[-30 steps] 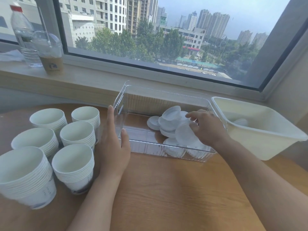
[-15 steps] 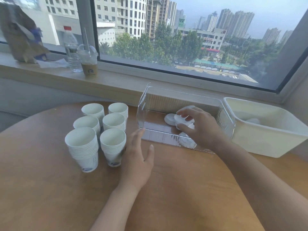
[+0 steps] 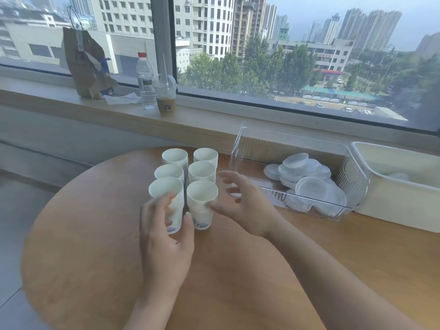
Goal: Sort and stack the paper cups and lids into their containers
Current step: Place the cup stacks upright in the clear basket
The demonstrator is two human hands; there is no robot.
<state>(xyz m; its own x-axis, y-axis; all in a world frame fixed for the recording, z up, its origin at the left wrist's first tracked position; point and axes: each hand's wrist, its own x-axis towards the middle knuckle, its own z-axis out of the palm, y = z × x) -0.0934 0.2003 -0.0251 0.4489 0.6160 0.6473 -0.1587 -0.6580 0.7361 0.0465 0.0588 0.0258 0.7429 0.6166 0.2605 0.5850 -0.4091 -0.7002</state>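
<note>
Several stacks of white paper cups stand in two rows on the round wooden table (image 3: 90, 246). My left hand (image 3: 164, 236) reaches round the front-left stack (image 3: 166, 190), blurred fingers at its left side and thumb at its right. My right hand (image 3: 247, 206) is spread open, its thumb tip touching the front-right stack (image 3: 202, 195) and its fingers in the air. A clear plastic bin (image 3: 240, 153) to the right holds a loose pile of white lids (image 3: 309, 186). Next to it stands a white tub (image 3: 395, 206).
On the window sill behind are a brown paper bag (image 3: 88, 67), a water bottle (image 3: 145, 79), an iced drink cup with a straw (image 3: 165, 96) and a crumpled tissue (image 3: 123, 99). The table's curved edge runs along the left, with floor beyond it.
My right hand left the lids in the clear bin and came over to the front-right cup stack. My left hand moved left to the front-left stack. The view pulled back.
</note>
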